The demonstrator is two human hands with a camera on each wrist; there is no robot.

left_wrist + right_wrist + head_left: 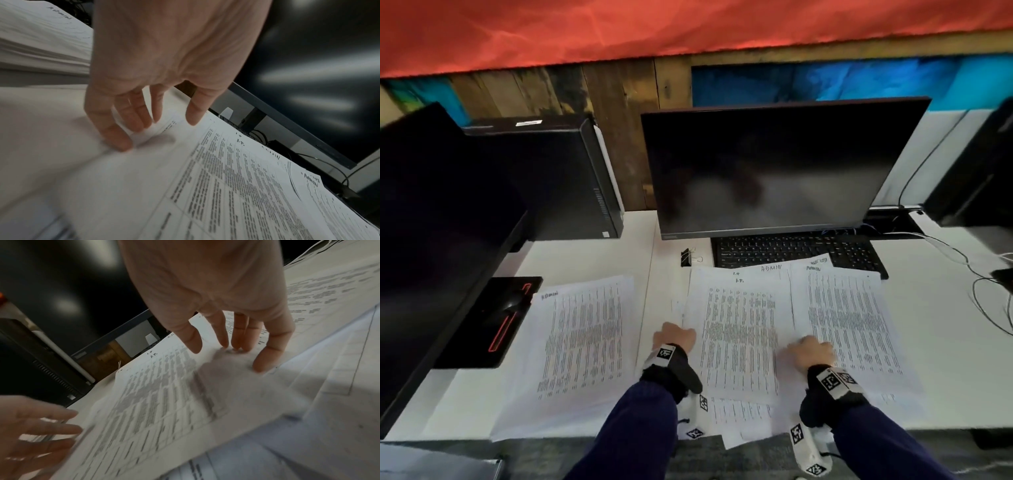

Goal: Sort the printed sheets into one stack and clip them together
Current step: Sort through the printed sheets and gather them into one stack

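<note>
Printed sheets of small tabular text lie spread over the white desk [482, 394]. A thick stack [582, 342] is at the left, a middle sheet [739, 335] lies in front of me, and another sheet [849, 325] overlaps it on the right. More pages [743, 418] stick out underneath near the desk's front edge. My left hand [674, 337] touches the middle sheet's left edge [156, 146] with straight fingers [121, 138]. My right hand [808, 349] presses its fingertips [261, 363] on that sheet's right edge [164, 394]. A black binder clip [686, 257] lies beyond the sheets, left of the keyboard.
A dark monitor [774, 164] and a black keyboard [798, 250] stand just behind the papers. At the back left is a black PC tower [558, 178]. A mouse on a black pad [510, 305] sits at the left beside another monitor [431, 222]. Cables [989, 294] trail at the right.
</note>
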